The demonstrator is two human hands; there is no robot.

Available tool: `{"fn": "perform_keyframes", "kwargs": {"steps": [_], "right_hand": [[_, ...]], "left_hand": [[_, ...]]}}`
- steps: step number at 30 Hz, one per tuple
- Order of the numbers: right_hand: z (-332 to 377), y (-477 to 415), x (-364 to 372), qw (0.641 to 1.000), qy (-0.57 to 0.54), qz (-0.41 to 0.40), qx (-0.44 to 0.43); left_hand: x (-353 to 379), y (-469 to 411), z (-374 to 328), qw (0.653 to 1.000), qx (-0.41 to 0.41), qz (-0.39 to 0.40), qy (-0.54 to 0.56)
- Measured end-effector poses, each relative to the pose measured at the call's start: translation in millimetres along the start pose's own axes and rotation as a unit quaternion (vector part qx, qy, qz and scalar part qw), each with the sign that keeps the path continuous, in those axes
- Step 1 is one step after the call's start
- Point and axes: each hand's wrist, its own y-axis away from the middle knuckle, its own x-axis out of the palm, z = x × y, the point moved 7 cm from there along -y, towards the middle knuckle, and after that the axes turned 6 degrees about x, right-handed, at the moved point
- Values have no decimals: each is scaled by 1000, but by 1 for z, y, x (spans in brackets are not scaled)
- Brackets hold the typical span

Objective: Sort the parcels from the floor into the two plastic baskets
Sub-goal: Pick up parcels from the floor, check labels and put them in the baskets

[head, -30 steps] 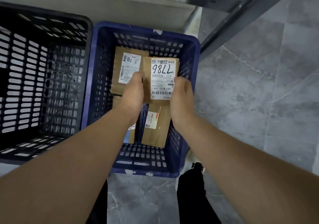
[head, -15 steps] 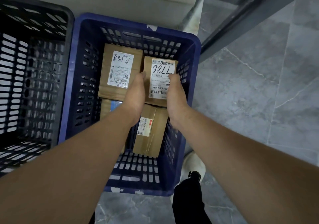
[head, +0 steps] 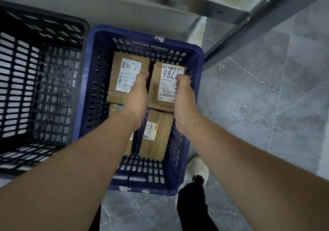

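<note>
Both my hands reach down into the blue basket [head: 83,95]. They hold a brown cardboard parcel [head: 156,86] whose white label reads 7786. My left hand [head: 138,97] grips its left side and my right hand [head: 184,97] grips its right side, thumb over the label. The parcel is deep in the basket's far right part, over other parcels. A second labelled parcel [head: 122,75] lies to its left. A third parcel [head: 156,136] stands on edge nearer to me. The black basket [head: 41,81] stands to the left, and no parcel shows inside it.
Both baskets stand against a pale wall base [head: 99,11]. A grey metal rack frame [head: 249,29] slants across the upper right. Grey marble floor tiles [head: 258,106] spread to the right. My dark trouser leg [head: 194,209] and pale shoe [head: 197,166] are just beside the blue basket's near right corner.
Both hands have lowered the 7786 parcel deeper into the blue basket, toward its far right part. The grip is unchanged.
</note>
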Motion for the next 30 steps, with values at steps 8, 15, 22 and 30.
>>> {"fn": "perform_keyframes", "kwargs": {"steps": [8, 15, 22, 30], "right_hand": [[58, 108, 35, 1000, 4, 20, 5], [106, 225, 96, 998, -14, 63, -20], [170, 351, 140, 992, -25, 97, -71], [228, 502, 159, 980, -50, 89, -172]], "left_hand": [[-57, 55, -57, 1000, 6, 13, 24], [-130, 139, -127, 998, 35, -4, 47], [-209, 235, -200, 994, 87, -31, 50], [-282, 360, -278, 979, 167, -60, 97]]}}
